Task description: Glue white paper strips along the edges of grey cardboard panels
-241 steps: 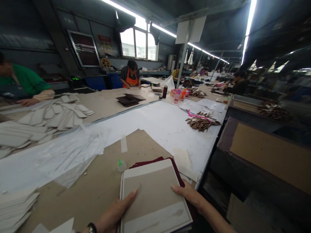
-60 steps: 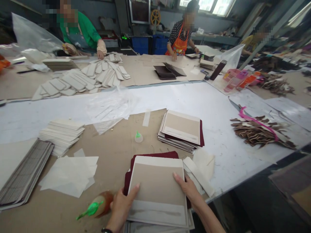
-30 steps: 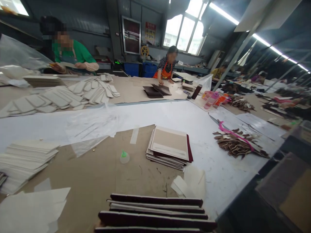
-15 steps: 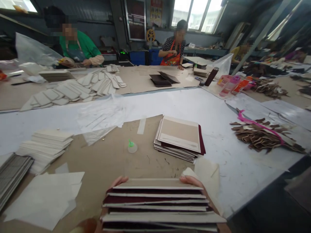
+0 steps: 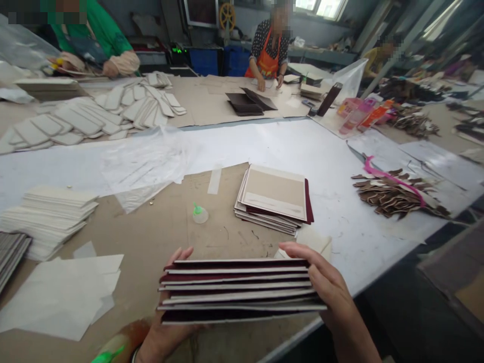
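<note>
Between my two hands is a stack of flat maroon-and-white panels (image 5: 238, 291), their edges facing me. My left hand (image 5: 162, 327) is closed round the stack's left end, thumb side up and palm partly underneath. My right hand (image 5: 329, 282) grips the right end, its fingers over the top corner. Just beyond lies another stack of similar panels (image 5: 274, 191), the top one showing a beige face with a pale border. A small squeeze bottle (image 5: 200, 215) with a green tip stands left of that stack. Near my left wrist is a blurred bottle with a green tip (image 5: 121, 343).
White sheets (image 5: 64, 292) and a pile of pale cards (image 5: 49, 217) lie at left. Clear plastic (image 5: 147, 161) covers part of the white tabletop. Brown strips with a pink tie (image 5: 397, 191) sit at right. Co-workers (image 5: 266, 55) stand across the table.
The held stack is higher in view, and its panels lie more evenly together. My right hand shows more fully. The view has tilted down, shifting the table upward.
</note>
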`<state>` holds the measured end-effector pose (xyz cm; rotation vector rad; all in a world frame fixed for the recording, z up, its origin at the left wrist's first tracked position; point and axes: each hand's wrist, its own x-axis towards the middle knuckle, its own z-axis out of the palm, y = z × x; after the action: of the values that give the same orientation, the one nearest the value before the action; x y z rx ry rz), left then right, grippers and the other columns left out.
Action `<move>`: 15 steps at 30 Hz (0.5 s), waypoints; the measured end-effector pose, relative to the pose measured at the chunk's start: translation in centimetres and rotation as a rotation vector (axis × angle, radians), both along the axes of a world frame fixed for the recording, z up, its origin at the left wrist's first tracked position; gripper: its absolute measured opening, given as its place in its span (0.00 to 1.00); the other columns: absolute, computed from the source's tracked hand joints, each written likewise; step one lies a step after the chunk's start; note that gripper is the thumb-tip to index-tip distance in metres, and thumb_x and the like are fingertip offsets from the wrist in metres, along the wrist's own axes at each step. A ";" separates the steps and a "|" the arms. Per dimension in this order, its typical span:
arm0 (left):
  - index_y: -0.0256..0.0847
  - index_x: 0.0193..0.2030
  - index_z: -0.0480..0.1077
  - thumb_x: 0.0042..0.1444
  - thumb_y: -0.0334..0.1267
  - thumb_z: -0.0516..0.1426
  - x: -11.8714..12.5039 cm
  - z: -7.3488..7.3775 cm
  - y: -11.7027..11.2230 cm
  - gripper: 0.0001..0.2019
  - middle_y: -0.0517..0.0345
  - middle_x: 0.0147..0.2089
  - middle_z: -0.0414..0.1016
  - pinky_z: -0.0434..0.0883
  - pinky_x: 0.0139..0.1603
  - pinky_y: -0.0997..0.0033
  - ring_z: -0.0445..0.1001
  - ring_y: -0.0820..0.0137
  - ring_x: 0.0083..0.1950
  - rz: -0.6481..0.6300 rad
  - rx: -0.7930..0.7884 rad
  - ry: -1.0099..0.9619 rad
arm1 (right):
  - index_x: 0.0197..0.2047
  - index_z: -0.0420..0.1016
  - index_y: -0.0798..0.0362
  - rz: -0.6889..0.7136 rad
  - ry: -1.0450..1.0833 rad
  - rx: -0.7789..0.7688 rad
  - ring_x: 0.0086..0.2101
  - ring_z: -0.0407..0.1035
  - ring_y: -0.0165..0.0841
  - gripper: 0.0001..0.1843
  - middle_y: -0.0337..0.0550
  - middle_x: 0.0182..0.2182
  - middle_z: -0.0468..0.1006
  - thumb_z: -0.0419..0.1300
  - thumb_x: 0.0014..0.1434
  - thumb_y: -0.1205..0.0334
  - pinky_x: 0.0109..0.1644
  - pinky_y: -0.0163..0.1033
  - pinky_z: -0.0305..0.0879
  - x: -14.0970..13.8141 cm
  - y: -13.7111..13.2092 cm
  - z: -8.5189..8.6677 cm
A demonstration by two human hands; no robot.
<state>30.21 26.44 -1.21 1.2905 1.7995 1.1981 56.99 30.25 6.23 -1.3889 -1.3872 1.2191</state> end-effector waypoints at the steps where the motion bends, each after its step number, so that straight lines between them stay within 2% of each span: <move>1: 0.44 0.54 0.58 0.26 0.59 0.64 -0.3 -0.4 0.1 0.46 0.47 0.60 0.58 0.49 0.64 0.50 0.52 0.51 0.63 -0.011 0.014 -0.018 | 0.44 0.73 0.51 0.016 0.027 -0.023 0.52 0.61 0.44 0.23 0.47 0.48 0.72 0.51 0.56 0.44 0.56 0.47 0.56 -0.2 0.4 0.4; 3: 0.42 0.58 0.52 0.18 0.59 0.67 -0.9 -1.3 0.2 0.57 0.43 0.62 0.55 0.49 0.64 0.48 0.51 0.47 0.64 -0.032 0.016 -0.096 | 0.49 0.70 0.50 0.009 0.074 -0.062 0.50 0.63 0.43 0.22 0.46 0.48 0.71 0.51 0.57 0.47 0.54 0.46 0.59 -0.5 1.0 0.8; 6: 0.40 0.62 0.46 0.20 0.58 0.67 -1.3 -2.4 -0.2 0.60 0.41 0.61 0.57 0.51 0.63 0.46 0.55 0.47 0.62 -0.083 -0.020 -0.147 | 0.57 0.61 0.47 -0.026 0.140 -0.084 0.50 0.63 0.41 0.26 0.46 0.53 0.66 0.51 0.57 0.48 0.51 0.44 0.61 -0.6 1.2 0.7; 8: 0.42 0.61 0.49 0.19 0.59 0.67 -1.1 -2.6 -0.6 0.59 0.46 0.60 0.60 0.50 0.64 0.46 0.55 0.46 0.62 -0.081 0.029 -0.126 | 0.59 0.57 0.46 -0.026 0.123 -0.107 0.52 0.61 0.41 0.27 0.45 0.56 0.63 0.50 0.58 0.47 0.52 0.45 0.60 -0.6 1.0 0.3; 11: 0.49 0.59 0.54 0.20 0.60 0.66 -0.5 -2.3 -0.9 0.54 0.55 0.60 0.61 0.52 0.64 0.47 0.57 0.47 0.61 -0.013 0.079 -0.114 | 0.58 0.59 0.46 -0.002 0.049 -0.096 0.53 0.59 0.43 0.30 0.45 0.56 0.62 0.49 0.56 0.41 0.55 0.47 0.57 -0.5 0.8 -0.3; 13: 0.52 0.58 0.56 0.22 0.55 0.67 -0.2 -2.0 -0.7 0.50 0.60 0.60 0.62 0.56 0.63 0.48 0.59 0.47 0.59 0.019 0.045 -0.107 | 0.58 0.59 0.48 -0.012 0.118 -0.095 0.51 0.61 0.44 0.36 0.48 0.55 0.64 0.44 0.54 0.34 0.54 0.47 0.58 -0.1 0.5 -1.0; 15: 0.54 0.55 0.60 0.26 0.49 0.67 -0.2 -1.9 -0.3 0.43 0.62 0.58 0.64 0.58 0.62 0.46 0.61 0.48 0.58 0.037 -0.001 -0.105 | 0.59 0.56 0.48 -0.063 0.277 -0.100 0.50 0.62 0.45 0.44 0.49 0.54 0.65 0.37 0.50 0.26 0.52 0.48 0.60 0.4 -0.2 -2.1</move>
<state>29.99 26.16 -3.13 1.1765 1.7554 1.2608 57.35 30.06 4.12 -1.2645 -1.0968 1.3965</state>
